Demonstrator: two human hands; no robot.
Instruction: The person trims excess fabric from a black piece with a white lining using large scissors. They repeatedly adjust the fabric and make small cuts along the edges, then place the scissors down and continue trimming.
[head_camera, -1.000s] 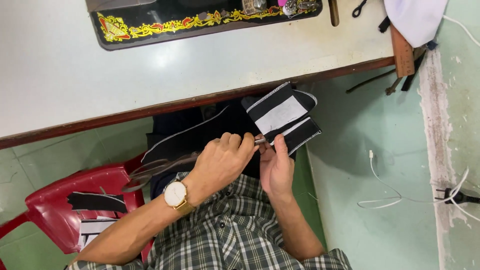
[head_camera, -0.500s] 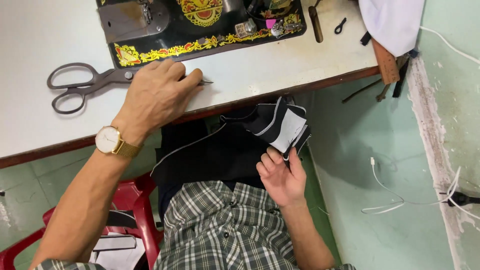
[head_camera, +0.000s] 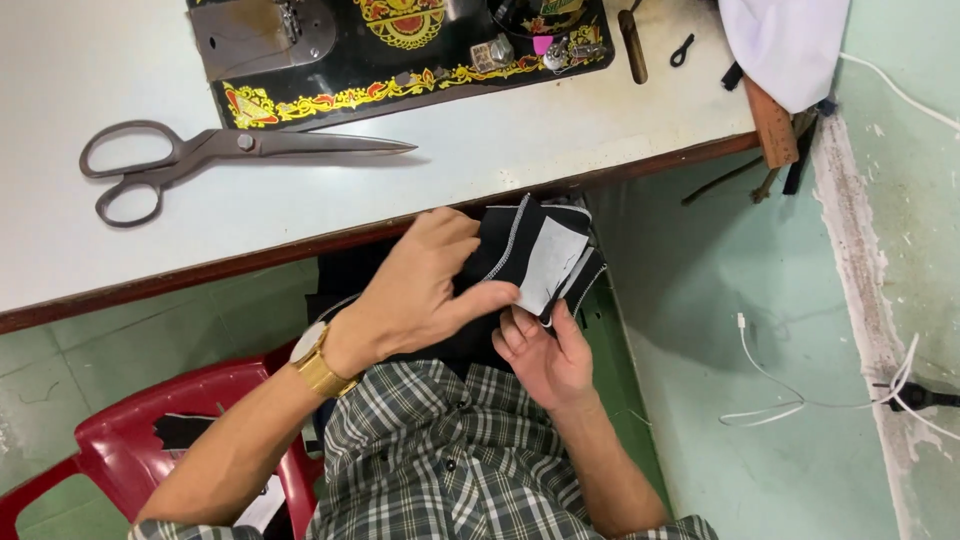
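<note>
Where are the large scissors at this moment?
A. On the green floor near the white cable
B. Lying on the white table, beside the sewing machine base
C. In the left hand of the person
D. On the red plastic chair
B. The scissors lie closed on the white table, just in front of the black sewing machine base, while the left hand and the right hand both hold the black and white fabric piece below the table edge.

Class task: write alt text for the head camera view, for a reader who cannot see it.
Seen from above, a seated person's left hand and right hand hold a folded black and white fabric piece just below a white table. Large scissors and a black sewing machine base rest on the table.
</note>
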